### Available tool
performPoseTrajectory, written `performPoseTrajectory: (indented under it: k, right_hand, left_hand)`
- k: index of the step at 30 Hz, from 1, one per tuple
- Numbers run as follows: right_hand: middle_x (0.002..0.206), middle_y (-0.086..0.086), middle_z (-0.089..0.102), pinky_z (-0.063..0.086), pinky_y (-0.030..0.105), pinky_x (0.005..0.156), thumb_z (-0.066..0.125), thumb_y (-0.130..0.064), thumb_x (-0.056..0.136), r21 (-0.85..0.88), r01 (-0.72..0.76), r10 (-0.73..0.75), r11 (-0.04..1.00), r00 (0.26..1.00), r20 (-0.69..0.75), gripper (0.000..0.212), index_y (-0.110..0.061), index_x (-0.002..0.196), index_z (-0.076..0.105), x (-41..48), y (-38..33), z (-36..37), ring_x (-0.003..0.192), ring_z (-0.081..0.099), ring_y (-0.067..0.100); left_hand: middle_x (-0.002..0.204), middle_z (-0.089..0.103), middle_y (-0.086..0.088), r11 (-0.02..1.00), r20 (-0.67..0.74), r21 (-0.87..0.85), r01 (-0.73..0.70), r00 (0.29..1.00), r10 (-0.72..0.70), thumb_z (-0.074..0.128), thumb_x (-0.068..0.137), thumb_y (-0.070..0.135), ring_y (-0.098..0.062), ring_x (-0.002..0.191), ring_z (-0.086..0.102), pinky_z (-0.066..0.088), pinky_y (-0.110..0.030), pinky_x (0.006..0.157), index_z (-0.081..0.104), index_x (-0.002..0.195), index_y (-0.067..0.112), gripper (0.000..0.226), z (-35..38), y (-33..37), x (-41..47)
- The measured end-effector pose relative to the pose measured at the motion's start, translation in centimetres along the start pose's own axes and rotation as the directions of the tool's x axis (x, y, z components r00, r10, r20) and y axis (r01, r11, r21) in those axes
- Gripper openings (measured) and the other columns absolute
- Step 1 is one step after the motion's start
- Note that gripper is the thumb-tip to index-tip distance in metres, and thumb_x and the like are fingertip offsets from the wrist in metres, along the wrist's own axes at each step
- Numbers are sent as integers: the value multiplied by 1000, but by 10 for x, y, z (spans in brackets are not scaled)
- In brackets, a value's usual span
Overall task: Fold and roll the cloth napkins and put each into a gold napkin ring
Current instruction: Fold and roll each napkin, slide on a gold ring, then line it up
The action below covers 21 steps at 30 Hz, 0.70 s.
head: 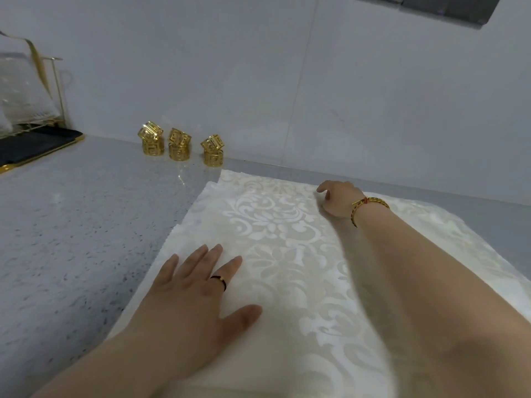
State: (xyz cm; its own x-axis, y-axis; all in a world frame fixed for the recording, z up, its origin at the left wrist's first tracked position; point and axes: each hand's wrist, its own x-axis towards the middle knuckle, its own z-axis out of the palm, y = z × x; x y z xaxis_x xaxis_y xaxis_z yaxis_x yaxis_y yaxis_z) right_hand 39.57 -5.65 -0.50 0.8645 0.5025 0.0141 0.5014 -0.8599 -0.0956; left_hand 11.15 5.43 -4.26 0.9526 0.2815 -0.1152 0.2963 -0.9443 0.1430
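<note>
From my head camera, a cream cloth napkin with a woven damask leaf pattern [281, 254] lies spread on the grey speckled stone bench [86, 225], running from the near edge of the picture towards the white wall [258, 67]. At its far left corner two cloth edges show, one set slightly inside the other, so there is more than one layer.

My left grip [195, 285] is released. The palm lies flat on the near left part of the napkin, with straight fingers spread and the thumb out to the right. A thin black finger ring with a small gold piece [219, 280] sits on one finger.

My right grip [339, 201] reaches across to the napkin's far edge, the forearm crossing over the cloth. Its fingers curl downwards at that edge, but the back of the hand hides them, so I cannot tell whether they pinch the cloth. A gold and red bracelet [369, 208] circles that wrist.

Six gold openwork napkin rings [179, 145] stand against the wall beyond the napkin's far left corner, well apart from both grips. They form three stacks of two, each upper ring tilted.

At far left, a gold wire rack [57, 90] holding pale things stands on a black tray with a gold rim [28, 145].
</note>
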Motion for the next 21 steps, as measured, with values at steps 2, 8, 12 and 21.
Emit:
performPoseTrajectory:
  k: [2,8,12,21]
  right_hand:
    - [129,8,51,35,34,102,43,-14,90,14,0,0,1000,1000,10,36,-20,125,49,3,0,-2,124,41,25]
    - [121,7,57,37,34,99,46,-12,88,45,45,-42,998,997,-65,26,-12,112,58,-7,1,-4,121,41,27]
    - [113,8,59,38,35,97,47,-11,89,95,113,-97,989,982,-163,22,-9,106,59,-25,-2,-18,115,46,27]
    - [90,3,59,31,22,81,52,-12,89,92,302,-264,949,919,-292,15,-6,98,62,-134,-12,-70,88,49,18]
  left_hand:
    - [125,-28,26,1000,5,-1,10,1000,-10,-45,6,72,6,116,-29,-17,-29,108,-21,139,42,138,-1,0,-1]
    - [149,-22,17,999,-29,-31,15,999,-15,-44,5,73,-1,135,-24,-15,-30,110,-18,140,42,140,0,1,-1]
    - [151,-20,14,999,-50,-46,3,999,-6,-40,5,78,-5,138,-21,-13,-31,111,-15,142,40,144,-4,2,-2]
    - [139,41,-21,990,-730,-68,-124,683,36,65,69,59,-28,130,30,27,-50,102,35,139,12,90,-7,-9,3]
